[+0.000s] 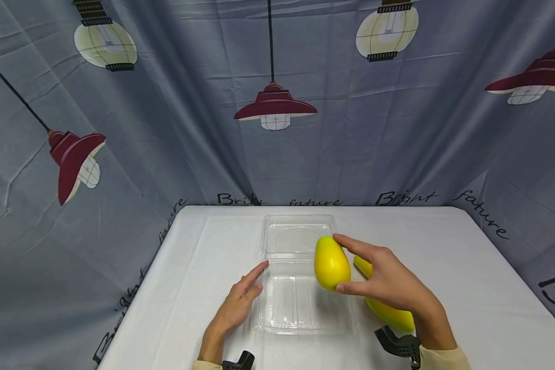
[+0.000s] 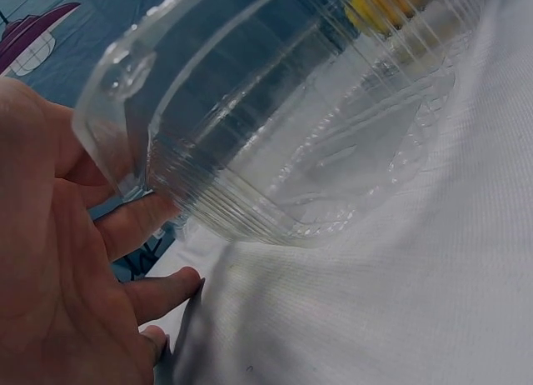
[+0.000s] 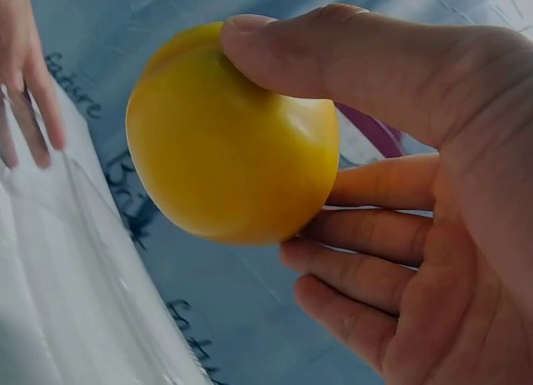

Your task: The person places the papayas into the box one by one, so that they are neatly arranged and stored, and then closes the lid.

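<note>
My right hand [image 1: 384, 272] holds a smooth yellow mango-like fruit [image 1: 330, 262] between thumb and fingers, over the right side of a clear plastic clamshell box [image 1: 282, 303]. The right wrist view has the thumb pressed on the fruit's top and the fingertips at its lower side. At the box's left edge, my left hand [image 1: 236, 303] reaches forward with fairly straight fingers. Seen from the left wrist, those fingers [image 2: 137, 222] lie along the box's side wall. The box's lid [image 1: 298, 236] lies folded back, away from me.
A long yellow fruit, banana-like [image 1: 390, 313], lies on the white-covered table [image 1: 448, 257] right of the box, partly hidden by my right hand. A grey-blue curtain [image 1: 189, 128] printed with lamps surrounds the table's back and sides.
</note>
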A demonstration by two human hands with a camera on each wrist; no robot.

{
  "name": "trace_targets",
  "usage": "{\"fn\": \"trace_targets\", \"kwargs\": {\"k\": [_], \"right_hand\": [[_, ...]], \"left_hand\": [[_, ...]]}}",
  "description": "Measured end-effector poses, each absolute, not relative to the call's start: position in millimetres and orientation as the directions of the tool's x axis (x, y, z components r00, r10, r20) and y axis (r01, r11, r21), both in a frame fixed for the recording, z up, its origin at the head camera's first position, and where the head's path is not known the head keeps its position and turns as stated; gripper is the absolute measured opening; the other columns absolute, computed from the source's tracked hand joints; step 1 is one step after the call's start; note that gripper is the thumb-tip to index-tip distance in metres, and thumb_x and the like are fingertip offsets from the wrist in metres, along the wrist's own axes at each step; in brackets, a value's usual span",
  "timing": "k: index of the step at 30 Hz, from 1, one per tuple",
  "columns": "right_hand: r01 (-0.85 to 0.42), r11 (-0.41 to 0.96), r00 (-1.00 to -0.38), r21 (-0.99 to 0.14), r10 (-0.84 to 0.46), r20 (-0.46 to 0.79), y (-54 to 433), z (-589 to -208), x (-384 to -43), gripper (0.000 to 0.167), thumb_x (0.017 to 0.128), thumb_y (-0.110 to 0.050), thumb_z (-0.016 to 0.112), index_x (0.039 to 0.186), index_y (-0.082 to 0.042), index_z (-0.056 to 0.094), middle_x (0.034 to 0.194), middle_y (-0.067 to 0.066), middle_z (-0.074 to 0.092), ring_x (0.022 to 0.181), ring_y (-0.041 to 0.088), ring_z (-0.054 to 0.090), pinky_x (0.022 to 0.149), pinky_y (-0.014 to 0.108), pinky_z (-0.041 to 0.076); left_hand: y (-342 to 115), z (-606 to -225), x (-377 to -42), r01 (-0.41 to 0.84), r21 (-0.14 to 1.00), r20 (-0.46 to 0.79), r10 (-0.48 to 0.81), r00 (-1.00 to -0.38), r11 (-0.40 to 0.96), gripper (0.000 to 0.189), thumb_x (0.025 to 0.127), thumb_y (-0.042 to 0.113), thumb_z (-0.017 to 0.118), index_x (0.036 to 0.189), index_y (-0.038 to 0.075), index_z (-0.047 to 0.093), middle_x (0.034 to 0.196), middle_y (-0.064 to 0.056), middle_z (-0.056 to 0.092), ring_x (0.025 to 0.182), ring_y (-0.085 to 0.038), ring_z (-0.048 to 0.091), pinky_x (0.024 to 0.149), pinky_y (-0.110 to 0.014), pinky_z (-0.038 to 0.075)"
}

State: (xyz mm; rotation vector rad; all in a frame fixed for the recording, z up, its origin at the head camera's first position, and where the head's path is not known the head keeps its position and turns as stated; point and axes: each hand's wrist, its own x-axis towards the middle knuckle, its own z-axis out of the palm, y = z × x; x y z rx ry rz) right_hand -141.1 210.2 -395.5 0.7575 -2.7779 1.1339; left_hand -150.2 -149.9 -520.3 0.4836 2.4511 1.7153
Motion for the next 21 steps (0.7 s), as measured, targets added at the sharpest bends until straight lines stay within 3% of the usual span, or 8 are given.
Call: {"fn": "trace_targets", "kwargs": {"k": [7,21], "right_hand": [[-0.467,0.569,-0.866,-0.676,-0.447,0.222,188,-402,-149,0.098,0.082,-0.05,0.095,0.165,-0.021,0.051,0.166,-0.002,0.054,0.151,0.029,0.057,0.119,0.06,0.051],[-0.41,0.558,-0.875,-0.722,-0.463,0.138,148,-424,-159,0.098,0.08,-0.044,0.097,0.163,-0.015,0.054,0.163,-0.002,0.059,0.151,0.029,0.058,0.123,0.059,0.048]], "left_hand": [[-150,-521,-150,0.196,0.93,0.092,0.32,-0.943,0.311,0.056,0.113,0.005,0.044,0.169,0.012,0.043,0.175,-0.009,0.042,0.167,-0.032,0.029,0.138,-0.066,-0.001],[-150,-520,-150,0.19,0.921,0.086,0.298,-0.951,0.34,0.056,0.112,0.006,0.046,0.167,0.014,0.047,0.173,-0.009,0.046,0.166,-0.032,0.034,0.138,-0.066,0.003]]}}
